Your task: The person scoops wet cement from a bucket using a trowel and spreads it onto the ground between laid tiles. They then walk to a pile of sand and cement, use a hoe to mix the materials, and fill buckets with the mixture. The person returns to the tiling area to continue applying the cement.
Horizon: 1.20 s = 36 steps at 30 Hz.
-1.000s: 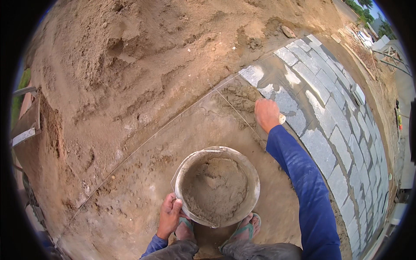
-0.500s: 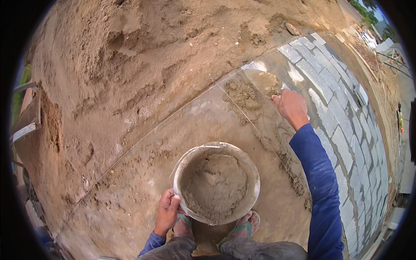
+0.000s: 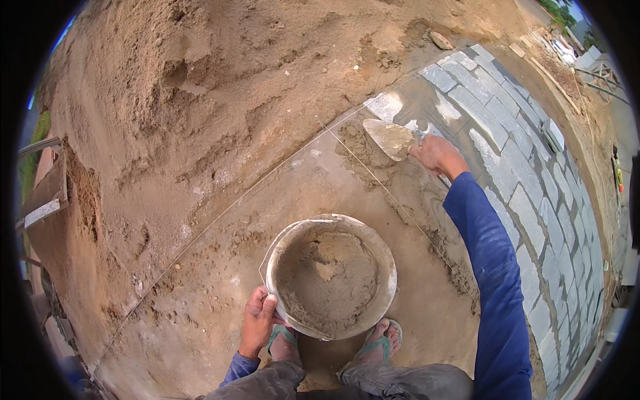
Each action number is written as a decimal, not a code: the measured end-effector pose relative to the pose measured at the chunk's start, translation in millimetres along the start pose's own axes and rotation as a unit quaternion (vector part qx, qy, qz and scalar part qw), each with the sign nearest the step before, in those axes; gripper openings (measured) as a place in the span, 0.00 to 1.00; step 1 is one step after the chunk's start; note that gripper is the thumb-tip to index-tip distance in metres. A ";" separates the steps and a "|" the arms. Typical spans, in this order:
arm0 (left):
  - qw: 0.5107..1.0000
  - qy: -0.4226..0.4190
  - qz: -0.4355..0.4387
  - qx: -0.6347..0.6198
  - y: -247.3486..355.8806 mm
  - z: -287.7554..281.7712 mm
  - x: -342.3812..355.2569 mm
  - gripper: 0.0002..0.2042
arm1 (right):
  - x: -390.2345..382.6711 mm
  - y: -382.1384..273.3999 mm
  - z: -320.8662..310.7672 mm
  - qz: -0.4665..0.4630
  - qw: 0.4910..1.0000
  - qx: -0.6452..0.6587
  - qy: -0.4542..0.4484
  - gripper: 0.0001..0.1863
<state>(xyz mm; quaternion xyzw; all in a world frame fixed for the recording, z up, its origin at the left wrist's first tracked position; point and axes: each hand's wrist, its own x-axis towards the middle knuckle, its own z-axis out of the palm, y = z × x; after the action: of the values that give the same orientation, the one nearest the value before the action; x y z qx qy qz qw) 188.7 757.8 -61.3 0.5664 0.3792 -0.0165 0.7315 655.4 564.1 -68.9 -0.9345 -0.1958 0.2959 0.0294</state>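
My left hand (image 3: 259, 321) is closed on the left rim of a bucket (image 3: 388, 267), its thumb on top. Wet grey-brown mortar (image 3: 328, 280) fills much of the bucket, which is near my feet. Out ahead to the right, my right hand (image 3: 440, 156) grips the handle of a trowel (image 3: 388, 139). Mortar smears the trowel's pointed blade, which is over a heap of mortar (image 3: 360, 152) on the ground beside the laid stones. Most of the handle is hidden in my fingers.
Grey stone blocks (image 3: 520, 167) in rows cover the right side. A taut string (image 3: 227, 208) runs diagonally on the left; a second string (image 3: 380, 180) crosses the mortar bed. Banked soil (image 3: 167, 87) rises ahead. My sandalled feet (image 3: 379, 345) are just behind the bucket.
The trowel has turned, and its blade now shows clearly over the mortar heap. My right hand has shifted slightly left; my left hand stays on the bucket rim.
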 end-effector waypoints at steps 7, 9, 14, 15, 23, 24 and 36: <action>0.999 -0.019 0.005 -0.028 0.8 9.0 5.0 0.13 | 33.6 7.1 57.7 -0.018 0.996 -0.026 0.078 0.20; 0.999 -0.021 0.006 -0.035 0.2 12.1 0.2 0.12 | 34.0 5.2 52.7 0.009 0.997 -0.052 0.052 0.20; 1.000 -0.003 0.015 -0.004 -2.8 5.4 -0.7 0.14 | 10.6 9.2 18.7 0.016 0.996 0.073 -0.040 0.22; 1.000 0.001 0.006 -0.009 -5.1 4.5 -3.0 0.14 | 4.0 15.7 29.8 0.033 0.992 0.110 -0.055 0.23; 0.999 -0.005 0.030 -0.020 -1.3 6.0 1.9 0.12 | -5.2 29.1 24.0 0.029 0.995 0.083 -0.043 0.20; 1.000 0.002 0.021 -0.015 -0.8 4.0 0.3 0.12 | -6.0 27.4 20.0 0.028 0.996 0.042 -0.073 0.20; 1.000 0.013 0.003 -0.019 1.8 5.3 1.0 0.11 | -19.3 -4.9 3.9 0.091 0.987 0.132 -0.022 0.15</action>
<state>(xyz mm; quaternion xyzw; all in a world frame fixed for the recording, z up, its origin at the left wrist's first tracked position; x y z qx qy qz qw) 193.0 754.4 -60.0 0.5535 0.3871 -0.0002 0.7374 637.0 561.0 -60.8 -0.9295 -0.0703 0.3412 0.1209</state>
